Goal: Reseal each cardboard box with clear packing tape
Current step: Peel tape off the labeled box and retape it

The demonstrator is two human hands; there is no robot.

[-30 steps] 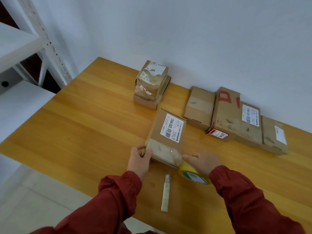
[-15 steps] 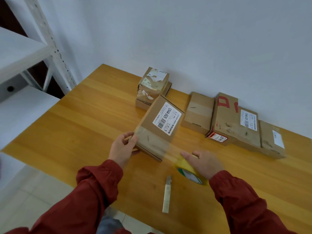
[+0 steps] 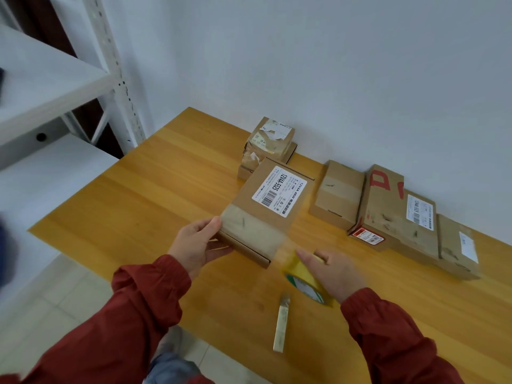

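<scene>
Seen from above, a white metal shelf (image 3: 55,87) stands at the far left, beside a wooden table (image 3: 155,195) pushed against a pale wall. Two arms in red sleeves reach over the near edge. The left hand (image 3: 198,246) grasps a flat cardboard box (image 3: 266,212) by its near left corner, thumb on top and fingers underneath, so that end is raised off the table. The box has a white barcode label, and a strip of clear tape (image 3: 250,231) lies across its near end. Behind it, two small worn boxes (image 3: 270,142) are stacked by the wall. A slim cutter (image 3: 281,325) lies near the table's front edge. Just right of it, the right hand (image 3: 335,273), blurred, grasps a yellowish roll of tape (image 3: 304,278) from above, close to the held box. Further right, a row of four boxes (image 3: 385,206) sits side by side, touching, along the wall
</scene>
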